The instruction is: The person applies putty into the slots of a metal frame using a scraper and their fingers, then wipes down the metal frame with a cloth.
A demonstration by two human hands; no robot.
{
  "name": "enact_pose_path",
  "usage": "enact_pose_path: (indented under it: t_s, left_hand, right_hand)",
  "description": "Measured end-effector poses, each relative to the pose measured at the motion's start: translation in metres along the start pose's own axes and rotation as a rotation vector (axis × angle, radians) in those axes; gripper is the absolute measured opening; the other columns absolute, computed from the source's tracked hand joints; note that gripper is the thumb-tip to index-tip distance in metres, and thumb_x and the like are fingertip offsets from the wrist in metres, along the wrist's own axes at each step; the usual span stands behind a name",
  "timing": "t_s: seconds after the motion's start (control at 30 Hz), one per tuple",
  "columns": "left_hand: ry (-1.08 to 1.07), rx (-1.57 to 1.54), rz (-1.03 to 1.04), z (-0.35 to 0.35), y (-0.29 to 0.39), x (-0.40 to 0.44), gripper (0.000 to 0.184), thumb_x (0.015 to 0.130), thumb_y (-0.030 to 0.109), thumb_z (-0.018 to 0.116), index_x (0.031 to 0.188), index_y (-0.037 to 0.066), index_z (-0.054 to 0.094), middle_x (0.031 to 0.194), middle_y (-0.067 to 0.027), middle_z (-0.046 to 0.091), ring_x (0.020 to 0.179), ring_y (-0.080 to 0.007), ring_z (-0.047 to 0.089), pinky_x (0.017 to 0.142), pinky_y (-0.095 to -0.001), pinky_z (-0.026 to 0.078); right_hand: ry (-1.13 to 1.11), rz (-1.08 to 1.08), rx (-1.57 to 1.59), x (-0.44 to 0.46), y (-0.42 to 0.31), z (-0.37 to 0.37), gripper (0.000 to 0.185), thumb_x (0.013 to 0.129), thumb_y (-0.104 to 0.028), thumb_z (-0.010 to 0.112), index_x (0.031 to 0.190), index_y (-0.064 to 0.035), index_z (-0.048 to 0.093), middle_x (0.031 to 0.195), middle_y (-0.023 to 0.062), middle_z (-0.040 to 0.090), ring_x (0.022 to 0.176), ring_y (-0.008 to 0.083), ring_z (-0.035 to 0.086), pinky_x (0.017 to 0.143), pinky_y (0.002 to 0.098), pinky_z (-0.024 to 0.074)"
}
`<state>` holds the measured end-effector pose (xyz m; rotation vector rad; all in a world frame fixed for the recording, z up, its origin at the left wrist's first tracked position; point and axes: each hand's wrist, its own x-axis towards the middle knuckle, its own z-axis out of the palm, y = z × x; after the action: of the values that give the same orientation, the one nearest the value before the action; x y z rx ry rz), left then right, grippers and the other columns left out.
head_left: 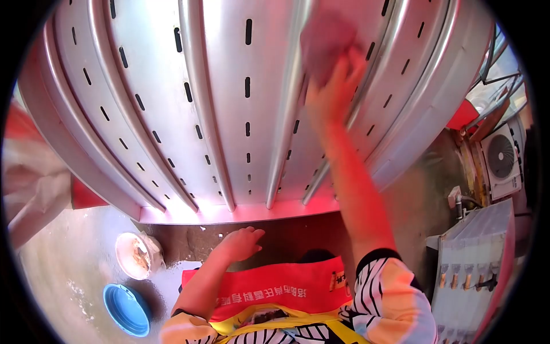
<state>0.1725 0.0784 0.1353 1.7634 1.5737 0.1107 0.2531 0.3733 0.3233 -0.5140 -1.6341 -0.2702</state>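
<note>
A large metal panel (220,109) with raised ribs and rows of dark slots spreads out before me. My right hand (335,94) is stretched far up over its right half, the fingers closed on a dark reddish cloth (327,43) that lies against the ribbed metal. Both cloth and hand are somewhat blurred. Below the panel's near edge, in front of my red apron (269,289), my left hand (242,243) holds nothing, its fingers loosely bent and a little apart.
On the wet floor at the left stand a white bucket (127,258) with something brownish inside and a blue basin (120,307). To the right are an air-conditioner unit (501,155) and a pale metal box (472,252) with fittings along its side. Crumpled sheeting (37,186) hangs far left.
</note>
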Motion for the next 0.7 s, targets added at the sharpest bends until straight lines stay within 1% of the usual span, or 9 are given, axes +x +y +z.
enact_pose_path:
  t_s: [0.1, 0.23, 0.33, 0.37, 0.43, 0.47, 0.53, 0.6, 0.7]
  left_hand:
    - [-0.014, 0.050, -0.020, 0.004, 0.003, -0.001, 0.046, 0.084, 0.027, 0.063, 0.123, 0.008, 0.049, 0.111, -0.0175, 0.058, 0.102, -0.0361, 0.059, 0.084, -0.0461, 0.049]
    - [-0.062, 0.032, -0.092, 0.001, 0.013, -0.007, 0.053, 0.085, 0.028, 0.062, 0.132, 0.009, 0.045, 0.122, -0.0168, 0.053, 0.110, -0.0367, 0.054, 0.091, -0.0440, 0.046]
    - [-0.008, 0.014, -0.045, -0.003, 0.027, -0.021, 0.052, 0.085, 0.028, 0.062, 0.130, 0.008, 0.047, 0.123, -0.0173, 0.053, 0.110, -0.0364, 0.054, 0.091, -0.0432, 0.046]
    - [0.019, 0.024, -0.028, -0.005, 0.030, -0.026, 0.051, 0.084, 0.027, 0.063, 0.128, 0.008, 0.048, 0.119, -0.0173, 0.055, 0.107, -0.0365, 0.055, 0.088, -0.0439, 0.047]
    - [0.084, 0.032, 0.003, -0.005, 0.036, -0.032, 0.048, 0.082, 0.024, 0.064, 0.124, 0.007, 0.049, 0.111, -0.0174, 0.058, 0.101, -0.0368, 0.058, 0.084, -0.0453, 0.049]
    - [0.081, 0.020, 0.000, -0.002, 0.036, -0.032, 0.048, 0.082, 0.024, 0.064, 0.124, 0.007, 0.049, 0.111, -0.0174, 0.058, 0.102, -0.0368, 0.058, 0.084, -0.0454, 0.049]
    - [0.072, -0.006, -0.002, 0.001, 0.029, -0.029, 0.047, 0.082, 0.023, 0.065, 0.124, 0.007, 0.049, 0.111, -0.0174, 0.058, 0.102, -0.0367, 0.058, 0.084, -0.0455, 0.049]
    - [0.060, 0.022, -0.030, -0.001, 0.029, -0.025, 0.047, 0.082, 0.023, 0.065, 0.123, 0.007, 0.049, 0.110, -0.0171, 0.058, 0.102, -0.0369, 0.058, 0.084, -0.0459, 0.049]
    - [0.063, 0.038, -0.061, -0.001, 0.030, -0.019, 0.046, 0.082, 0.023, 0.065, 0.122, 0.007, 0.050, 0.111, -0.0170, 0.058, 0.102, -0.0366, 0.058, 0.084, -0.0465, 0.048]
  right_hand:
    - [-0.291, 0.158, 0.032, -0.099, -0.012, -0.038, 0.050, 0.073, -0.001, 0.064, 0.120, 0.0027, 0.048, 0.121, 0.0239, 0.042, 0.117, 0.0415, 0.042, 0.100, 0.0472, 0.0344]
    - [-0.930, 0.142, -0.058, -0.240, -0.005, -0.100, 0.038, 0.067, 0.003, 0.066, 0.104, 0.0024, 0.055, 0.105, 0.0178, 0.051, 0.101, 0.0364, 0.052, 0.085, 0.0394, 0.0465]
    - [-1.165, 0.699, 0.451, -0.282, 0.006, -0.130, 0.041, 0.063, 0.001, 0.068, 0.103, -0.0006, 0.058, 0.104, 0.0131, 0.056, 0.097, 0.0300, 0.056, 0.084, 0.0383, 0.0476]
    - [-1.121, 0.868, 0.542, -0.280, 0.014, -0.136, 0.044, 0.063, 0.002, 0.067, 0.106, -0.0006, 0.059, 0.103, 0.0106, 0.058, 0.098, 0.0252, 0.057, 0.086, 0.0353, 0.0470]
    - [-1.045, 1.121, 0.574, -0.191, 0.011, -0.144, 0.051, 0.063, 0.005, 0.063, 0.114, -0.0001, 0.058, 0.107, 0.0050, 0.060, 0.103, 0.0159, 0.056, 0.091, 0.0302, 0.0451]
    - [-0.901, 1.113, 0.772, -0.146, 0.020, -0.148, 0.053, 0.064, 0.004, 0.065, 0.116, 0.0002, 0.057, 0.107, 0.0052, 0.061, 0.102, 0.0161, 0.056, 0.091, 0.0299, 0.0452]
    - [-0.718, 0.953, 0.443, -0.021, 0.004, -0.153, 0.057, 0.067, 0.003, 0.067, 0.122, -0.0050, 0.055, 0.108, 0.0050, 0.061, 0.102, 0.0171, 0.057, 0.089, 0.0304, 0.0461]
    - [-0.312, 0.292, 0.282, 0.049, 0.012, -0.138, 0.054, 0.069, -0.001, 0.067, 0.121, -0.0111, 0.057, 0.108, 0.0099, 0.057, 0.100, 0.0255, 0.057, 0.085, 0.0368, 0.0456]
    - [-0.155, -0.070, -0.083, 0.103, 0.009, -0.095, 0.048, 0.074, 0.005, 0.054, 0.121, -0.0031, 0.054, 0.121, 0.0174, 0.048, 0.116, 0.0339, 0.047, 0.100, 0.0416, 0.0360]
